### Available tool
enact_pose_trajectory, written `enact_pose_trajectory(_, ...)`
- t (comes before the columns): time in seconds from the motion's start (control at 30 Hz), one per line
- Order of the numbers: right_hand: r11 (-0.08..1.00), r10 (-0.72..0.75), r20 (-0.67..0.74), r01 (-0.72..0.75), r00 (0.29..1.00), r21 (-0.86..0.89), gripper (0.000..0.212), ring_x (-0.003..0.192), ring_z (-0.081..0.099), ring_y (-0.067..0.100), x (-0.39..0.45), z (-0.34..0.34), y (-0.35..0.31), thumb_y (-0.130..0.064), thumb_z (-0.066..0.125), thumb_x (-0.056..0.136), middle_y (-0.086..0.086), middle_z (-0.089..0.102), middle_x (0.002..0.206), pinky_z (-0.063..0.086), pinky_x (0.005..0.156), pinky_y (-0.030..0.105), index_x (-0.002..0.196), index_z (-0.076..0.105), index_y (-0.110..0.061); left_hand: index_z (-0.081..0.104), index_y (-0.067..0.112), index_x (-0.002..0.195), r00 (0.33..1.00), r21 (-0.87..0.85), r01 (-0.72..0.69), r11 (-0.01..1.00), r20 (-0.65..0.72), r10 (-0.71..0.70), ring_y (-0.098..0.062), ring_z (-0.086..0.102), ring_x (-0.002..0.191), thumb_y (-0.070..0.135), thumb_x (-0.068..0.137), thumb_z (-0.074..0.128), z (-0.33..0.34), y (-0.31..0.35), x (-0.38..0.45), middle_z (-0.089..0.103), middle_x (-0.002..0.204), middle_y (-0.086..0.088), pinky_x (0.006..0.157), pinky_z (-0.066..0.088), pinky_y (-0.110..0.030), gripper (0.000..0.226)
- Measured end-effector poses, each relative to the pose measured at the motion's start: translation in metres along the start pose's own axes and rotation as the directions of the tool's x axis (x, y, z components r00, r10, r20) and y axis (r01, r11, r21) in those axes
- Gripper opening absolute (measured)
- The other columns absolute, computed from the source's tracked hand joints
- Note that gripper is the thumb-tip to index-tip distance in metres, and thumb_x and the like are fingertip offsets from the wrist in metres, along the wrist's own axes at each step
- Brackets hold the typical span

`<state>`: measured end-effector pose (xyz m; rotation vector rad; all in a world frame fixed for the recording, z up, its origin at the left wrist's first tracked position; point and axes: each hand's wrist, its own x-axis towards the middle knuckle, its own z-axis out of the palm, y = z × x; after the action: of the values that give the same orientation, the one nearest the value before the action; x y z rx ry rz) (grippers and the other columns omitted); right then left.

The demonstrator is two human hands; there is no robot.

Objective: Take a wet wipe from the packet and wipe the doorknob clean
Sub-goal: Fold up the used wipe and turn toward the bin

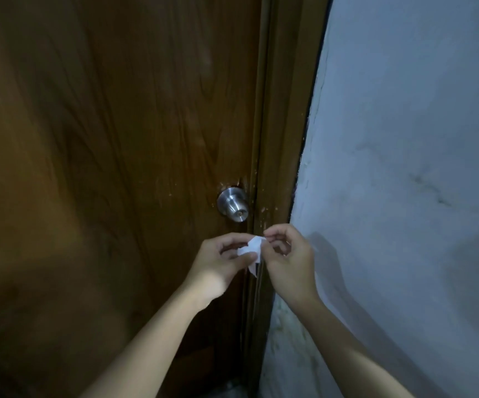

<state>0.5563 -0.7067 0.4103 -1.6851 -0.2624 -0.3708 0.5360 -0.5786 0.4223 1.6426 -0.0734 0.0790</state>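
A round silver doorknob [234,206] with a keyhole in its face sticks out of the brown wooden door [117,139], near the door's right edge. Just below it, both hands hold a small crumpled white wet wipe [252,249] between them. My left hand [222,261] pinches the wipe's lower left part between thumb and fingers. My right hand [285,254] pinches its upper right corner with the fingertips. The wipe hangs a short way below the knob and does not touch it. No packet is in view.
The brown door frame [284,124] runs down right of the knob, with chipped paint around the latch area. A pale, rough plaster wall [404,168] fills the right side, close to my right forearm.
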Motion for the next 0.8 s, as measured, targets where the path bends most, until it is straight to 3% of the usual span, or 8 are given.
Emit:
enact_pose_trajectory(0.2, 0.991, 0.126, -0.053, -0.124, 0.991, 0.052, 0.022, 0.069, 0.058, -0.007, -0.057, -0.027, -0.006, 0.005, 0.054, 0.084, -0.005, 0.059, 0.079, 0.048, 0.057, 0.008, 0.082, 0.061, -0.016, 0.069, 0.025, 0.091, 0.999, 0.044, 0.028, 0.999, -0.045, -0.026, -0.009, 0.066, 0.093, 0.008, 0.079, 0.066, 0.026, -0.006, -0.057, 0.072, 0.095, 0.003, 0.080, 0.051, -0.023, 0.021)
enact_pose_trajectory(0.3, 0.983, 0.174, -0.051, -0.170, 0.984, 0.068, 0.026, 0.075, 0.061, 0.006, -0.092, -0.046, -0.007, 0.005, 0.054, 0.083, -0.003, 0.060, 0.080, 0.055, 0.068, 0.028, 0.077, 0.059, -0.019, 0.069, 0.028, 0.091, 1.000, 0.065, 0.024, 0.998, 0.014, -0.025, -0.011, 0.065, 0.094, 0.011, 0.081, 0.064, 0.040, -0.008, -0.087, 0.072, 0.095, 0.002, 0.081, 0.052, -0.024, 0.020)
enact_pose_trajectory(0.4, 0.980, 0.185, -0.067, -0.180, 0.980, 0.082, 0.020, 0.075, 0.063, 0.016, -0.121, -0.065, -0.008, 0.006, 0.054, 0.083, 0.001, 0.060, 0.079, 0.056, 0.068, 0.036, 0.079, 0.059, -0.014, 0.069, 0.024, 0.094, 0.997, 0.074, 0.024, 0.997, 0.077, -0.029, -0.012, 0.065, 0.093, 0.011, 0.082, 0.063, 0.053, -0.010, -0.111, 0.071, 0.097, 0.001, 0.078, 0.052, -0.020, 0.019)
enact_pose_trajectory(0.57, 0.951, 0.244, -0.119, -0.213, 0.963, 0.224, 0.013, 0.058, 0.062, 0.006, -0.175, -0.094, -0.015, 0.011, 0.051, 0.084, 0.003, 0.058, 0.070, 0.055, 0.056, 0.022, 0.080, 0.053, -0.001, 0.069, 0.021, 0.094, 0.986, 0.045, 0.074, 0.996, 0.145, -0.080, -0.013, 0.066, 0.088, 0.005, 0.082, 0.062, 0.079, -0.023, -0.154, 0.071, 0.094, -0.002, 0.076, 0.052, -0.022, 0.021)
enact_pose_trajectory(0.7, 0.921, 0.328, -0.135, -0.285, 0.935, 0.265, 0.020, 0.057, 0.066, 0.005, -0.227, -0.114, -0.011, 0.012, 0.049, 0.085, -0.007, 0.065, 0.055, 0.054, 0.055, 0.018, 0.073, 0.052, -0.004, 0.069, 0.024, 0.090, 0.977, 0.007, 0.100, 0.995, 0.191, -0.099, -0.014, 0.065, 0.088, 0.002, 0.081, 0.063, 0.100, -0.043, -0.196, 0.071, 0.094, -0.002, 0.078, 0.052, -0.027, 0.025)
enact_pose_trajectory(0.8, 0.891, 0.392, -0.155, -0.333, 0.907, 0.309, 0.026, 0.061, 0.068, 0.009, -0.266, -0.129, -0.005, 0.014, 0.047, 0.084, -0.002, 0.067, 0.061, 0.054, 0.056, 0.019, 0.070, 0.055, -0.006, 0.068, 0.023, 0.088, 0.972, -0.027, 0.145, 0.989, 0.192, -0.137, -0.013, 0.066, 0.084, 0.000, 0.079, 0.064, 0.118, -0.064, -0.229, 0.071, 0.091, -0.003, 0.074, 0.053, -0.021, 0.026)
